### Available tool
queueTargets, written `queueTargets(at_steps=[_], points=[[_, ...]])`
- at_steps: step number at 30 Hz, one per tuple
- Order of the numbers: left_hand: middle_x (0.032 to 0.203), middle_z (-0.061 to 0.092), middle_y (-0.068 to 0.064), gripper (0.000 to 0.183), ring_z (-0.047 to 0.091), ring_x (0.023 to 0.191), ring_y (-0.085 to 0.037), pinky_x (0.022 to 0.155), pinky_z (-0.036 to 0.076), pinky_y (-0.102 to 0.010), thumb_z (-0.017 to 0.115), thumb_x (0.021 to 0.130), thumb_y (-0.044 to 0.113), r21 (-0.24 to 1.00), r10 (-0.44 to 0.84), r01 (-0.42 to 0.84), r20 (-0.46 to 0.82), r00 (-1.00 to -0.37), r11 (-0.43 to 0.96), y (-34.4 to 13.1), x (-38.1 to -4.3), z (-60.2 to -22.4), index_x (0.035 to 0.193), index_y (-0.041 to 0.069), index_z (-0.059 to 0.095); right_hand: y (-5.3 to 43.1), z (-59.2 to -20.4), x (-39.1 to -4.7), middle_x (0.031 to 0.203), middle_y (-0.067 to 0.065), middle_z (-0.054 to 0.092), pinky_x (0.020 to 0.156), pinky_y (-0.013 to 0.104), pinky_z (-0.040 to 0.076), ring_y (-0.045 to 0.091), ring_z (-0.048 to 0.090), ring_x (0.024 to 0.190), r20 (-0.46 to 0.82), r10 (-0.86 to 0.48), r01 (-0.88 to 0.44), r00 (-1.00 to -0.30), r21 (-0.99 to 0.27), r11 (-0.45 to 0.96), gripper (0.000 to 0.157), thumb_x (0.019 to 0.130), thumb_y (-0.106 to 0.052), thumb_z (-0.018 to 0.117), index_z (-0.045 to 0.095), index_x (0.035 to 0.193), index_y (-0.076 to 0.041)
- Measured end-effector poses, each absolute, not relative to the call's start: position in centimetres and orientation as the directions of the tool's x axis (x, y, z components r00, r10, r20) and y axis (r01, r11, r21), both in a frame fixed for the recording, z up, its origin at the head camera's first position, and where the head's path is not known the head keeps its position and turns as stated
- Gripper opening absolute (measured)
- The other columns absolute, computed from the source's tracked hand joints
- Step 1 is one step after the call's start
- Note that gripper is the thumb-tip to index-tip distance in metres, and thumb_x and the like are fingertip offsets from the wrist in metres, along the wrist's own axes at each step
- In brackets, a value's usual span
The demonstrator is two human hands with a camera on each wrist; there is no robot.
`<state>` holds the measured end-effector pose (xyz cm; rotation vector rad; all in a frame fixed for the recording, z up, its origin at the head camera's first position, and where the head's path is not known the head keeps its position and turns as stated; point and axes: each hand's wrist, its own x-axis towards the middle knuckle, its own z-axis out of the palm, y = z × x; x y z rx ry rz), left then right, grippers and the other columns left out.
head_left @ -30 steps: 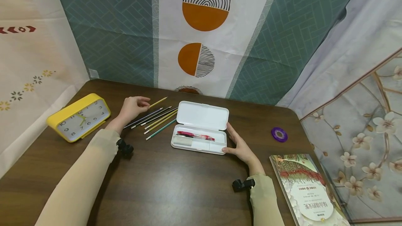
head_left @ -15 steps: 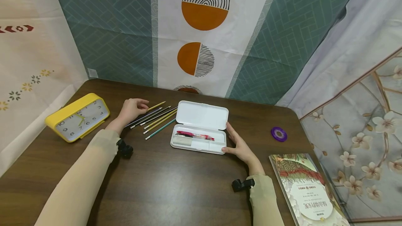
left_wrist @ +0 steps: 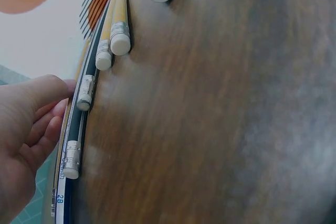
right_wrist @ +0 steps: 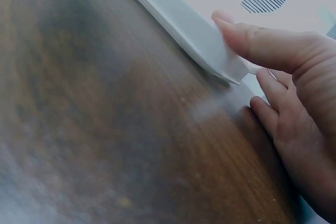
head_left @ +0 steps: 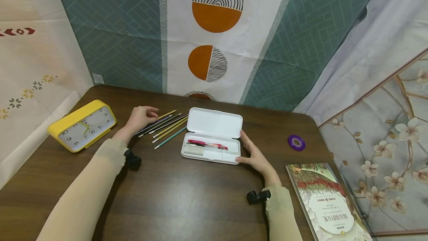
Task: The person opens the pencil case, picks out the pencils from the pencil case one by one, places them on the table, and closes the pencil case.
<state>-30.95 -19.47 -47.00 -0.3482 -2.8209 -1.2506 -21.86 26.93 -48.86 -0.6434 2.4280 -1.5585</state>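
Observation:
My left hand [head_left: 142,117] is at the far left end of a loose row of pencils, pinching a yellow pencil [head_left: 169,113] that lies along their outer side. Beside it are dark pencils [left_wrist: 85,94], more yellow pencils [left_wrist: 120,35] and a teal pencil [head_left: 170,138], their eraser ends towards me. The white pencil case [head_left: 214,123] lies with its lid up. In it are a red pen [head_left: 208,144], a darker pen partly hidden by it, and a pale block [head_left: 194,151]. My right hand [head_left: 256,156] grips the case's right end, thumb [right_wrist: 262,45] on the front rim.
A yellow clock [head_left: 83,125] stands left of my left hand. To the right lie a purple ring-shaped roll [head_left: 296,143] and a book [head_left: 322,200]. Patterned cloth [head_left: 214,66] hangs behind the table's back edge.
My left hand has shifted slightly towards me with the yellow pencil, which now lies closer to the other pencils. My right hand and the case have stayed put.

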Motion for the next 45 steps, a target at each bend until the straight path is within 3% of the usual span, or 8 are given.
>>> queueTargets(at_steps=[12, 30, 45], points=[[0.105, 0.071, -0.024, 0.038, 0.068, 0.098, -0.038, 0.089, 0.053, -0.051, 0.068, 0.090, 0.003, 0.721, 0.185, 0.203, 0.106, -0.977, 0.662, -19.1, -30.7, -46.2, 0.125, -0.008, 0.061, 26.9, -49.0, -21.9, 0.165, 0.014, 0.007, 0.117, 0.061, 0.013, 0.035, 0.008, 0.151, 0.080, -0.456, -0.255, -0.887, -0.906, 0.337, 0.102, 0.080, 0.000, 0.076, 0.010, 0.158, -0.008], [0.121, 0.066, -0.023, 0.048, 0.063, 0.111, -0.038, 0.096, 0.050, -0.050, 0.070, 0.090, 0.011, 0.713, 0.293, 0.314, 0.157, -0.943, 0.627, -14.0, -30.4, -42.2, 0.133, -0.004, 0.055, 26.9, -48.9, -21.8, 0.165, 0.015, 0.007, 0.117, 0.060, 0.014, 0.036, 0.008, 0.151, 0.090, -0.463, -0.269, -0.882, -0.902, 0.337, 0.101, 0.081, -0.001, 0.076, 0.010, 0.158, -0.007], [0.132, 0.059, -0.024, 0.051, 0.057, 0.122, -0.037, 0.101, 0.048, -0.047, 0.064, 0.094, 0.010, 0.782, 0.359, 0.271, 0.065, -0.931, 0.562, -9.4, -31.4, -42.6, 0.139, -0.006, 0.048, 26.8, -48.9, -21.8, 0.165, 0.015, 0.007, 0.118, 0.060, 0.014, 0.036, 0.008, 0.151, 0.091, -0.461, -0.265, -0.882, -0.907, 0.326, 0.101, 0.081, 0.000, 0.076, 0.010, 0.157, -0.006]])
